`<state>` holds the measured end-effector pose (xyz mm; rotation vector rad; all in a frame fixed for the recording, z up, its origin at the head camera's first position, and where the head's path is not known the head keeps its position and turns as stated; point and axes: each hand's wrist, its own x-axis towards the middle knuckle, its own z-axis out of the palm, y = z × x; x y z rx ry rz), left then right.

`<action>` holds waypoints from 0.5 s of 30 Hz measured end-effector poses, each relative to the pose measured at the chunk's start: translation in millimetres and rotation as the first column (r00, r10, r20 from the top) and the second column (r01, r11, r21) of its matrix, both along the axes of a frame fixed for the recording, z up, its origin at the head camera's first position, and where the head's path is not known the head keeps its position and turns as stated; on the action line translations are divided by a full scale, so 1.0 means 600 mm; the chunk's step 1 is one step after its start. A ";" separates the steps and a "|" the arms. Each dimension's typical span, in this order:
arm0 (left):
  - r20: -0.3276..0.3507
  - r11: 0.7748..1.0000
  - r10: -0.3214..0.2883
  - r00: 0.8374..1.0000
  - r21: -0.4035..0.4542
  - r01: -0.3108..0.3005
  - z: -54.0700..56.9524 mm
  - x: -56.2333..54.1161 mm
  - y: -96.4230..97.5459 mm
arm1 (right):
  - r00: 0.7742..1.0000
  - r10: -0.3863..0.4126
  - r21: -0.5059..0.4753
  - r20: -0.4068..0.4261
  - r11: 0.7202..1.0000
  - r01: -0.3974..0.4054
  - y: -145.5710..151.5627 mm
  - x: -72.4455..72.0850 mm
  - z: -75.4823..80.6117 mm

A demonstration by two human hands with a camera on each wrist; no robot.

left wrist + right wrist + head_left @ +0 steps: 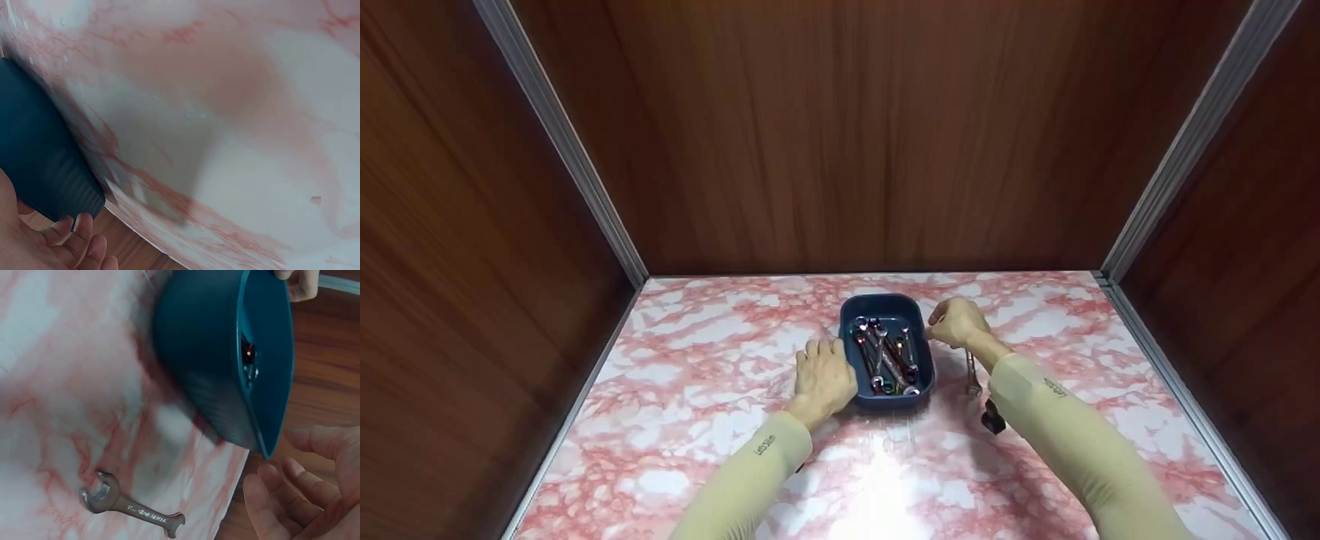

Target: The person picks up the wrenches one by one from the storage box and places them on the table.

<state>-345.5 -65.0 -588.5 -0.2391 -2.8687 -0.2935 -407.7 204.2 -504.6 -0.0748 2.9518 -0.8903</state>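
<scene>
A blue plastic bin stands on the table with several combination wrenches lying jumbled inside. At the bin's left side my left hand holds the rim; in the right wrist view, parts of its fingers show on both sides of the far rim. My right hand is at the right rim, its thumb and fingers spread to either side of the bin's corner in the right wrist view. A single silver open-end wrench lies on the table under the right wrist, outside the bin.
The tabletop has a red and white marbled cover, with a bright glare in front of the bin. Brown wood-look panels enclose the back and both sides, with grey metal strips at the corners. A small black object shows below the right sleeve.
</scene>
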 end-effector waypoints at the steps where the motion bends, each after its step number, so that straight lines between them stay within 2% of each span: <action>1: 0.002 1.000 0.000 1.000 -0.001 0.000 0.000 0.000 0.000 | 1.000 0.004 0.013 -0.008 1.000 -0.004 -0.003 0.000 0.001; 7: 0.035 1.000 0.004 0.999 -0.004 -0.004 -0.001 0.000 0.001 | 0.999 0.033 0.054 -0.028 0.998 -0.031 -0.025 0.003 0.004; 15: 0.038 1.000 0.004 0.999 -0.013 -0.004 0.002 -0.001 0.002 | 0.999 0.039 -0.022 -0.002 0.999 -0.039 -0.050 0.003 0.004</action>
